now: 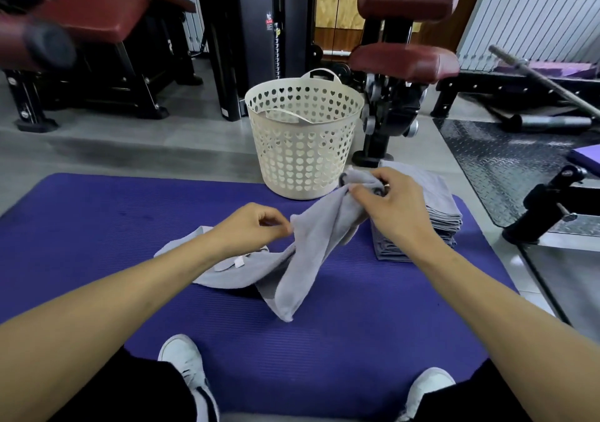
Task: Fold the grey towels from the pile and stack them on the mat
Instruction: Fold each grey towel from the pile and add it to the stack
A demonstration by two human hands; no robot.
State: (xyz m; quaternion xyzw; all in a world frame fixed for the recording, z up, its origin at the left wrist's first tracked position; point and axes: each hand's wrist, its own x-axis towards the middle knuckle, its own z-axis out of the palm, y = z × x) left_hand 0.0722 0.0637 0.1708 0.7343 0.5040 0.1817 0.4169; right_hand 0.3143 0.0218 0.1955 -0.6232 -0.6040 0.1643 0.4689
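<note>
A grey towel (311,243) hangs crumpled above the purple mat (97,227). My right hand (393,207) grips its upper end, raised just in front of the basket. My left hand (253,227) pinches an edge of the same towel lower down, at the middle of the mat. The towel's free end droops onto the mat. Another grey towel (224,269) with a white label lies flat under my left wrist. A stack of folded grey towels (431,214) stands at the mat's right side, partly hidden by my right hand.
A cream plastic basket (303,142) with heart-shaped holes stands at the mat's far edge. Gym machines with red pads rise behind it. A black metal frame (548,204) and a checker-plate floor lie to the right. My white shoes (181,360) rest on the near mat.
</note>
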